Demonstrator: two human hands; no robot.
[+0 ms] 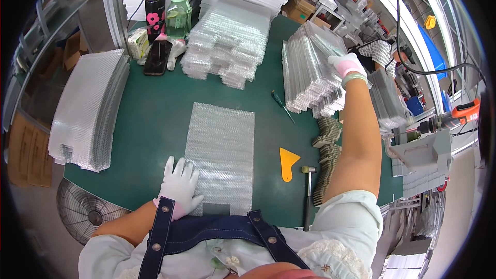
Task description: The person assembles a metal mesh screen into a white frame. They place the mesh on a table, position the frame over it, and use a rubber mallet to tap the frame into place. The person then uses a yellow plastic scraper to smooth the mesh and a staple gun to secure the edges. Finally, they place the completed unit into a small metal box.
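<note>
A clear, honeycomb-textured plastic sheet lies flat before me on the green tabletop, with a notch in its near edge. My left hand, in a white glove, rests with spread fingers at that sheet's left edge, near its lower corner. Stretched far to the right, my right hand wears a white and pink glove and its fingers are bunched at the top edge of a leaning stack of similar sheets. The fingertips seem to pinch a sheet there; their exact grip is small in view.
More sheets are piled at left and at the back. A screwdriver, yellow scraper, hammer and grey-green strips lie at right. A phone, green bottle and black flask stand back left.
</note>
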